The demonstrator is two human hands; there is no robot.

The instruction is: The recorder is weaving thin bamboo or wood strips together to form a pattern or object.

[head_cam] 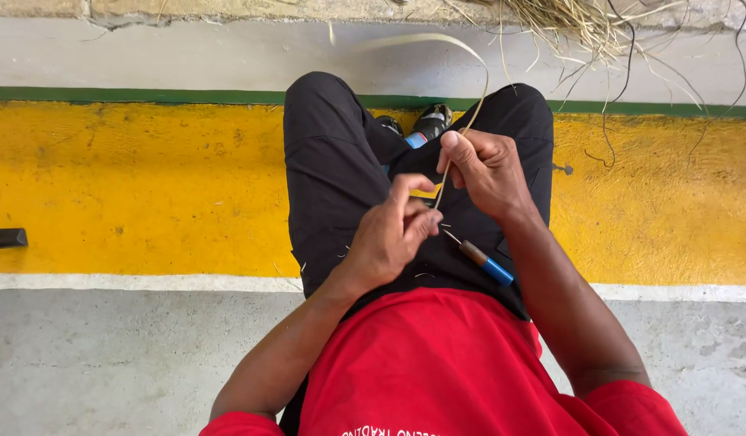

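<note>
My right hand (487, 168) pinches a pale strip (462, 129) between thumb and fingers, closed tight on it; the strip arcs up toward twelve o'clock and curls over to eleven. My left hand (393, 234), at seven o'clock from the right, is closed narrow on the strip's lower end and touches a thin tool (478, 257) whose blue handle points to four o'clock across my black trousers (332, 178). Dry straw (583, 20) lies at one o'clock, well apart. A dark bar (5, 238) sits at nine o'clock on the yellow floor (130, 186).
</note>
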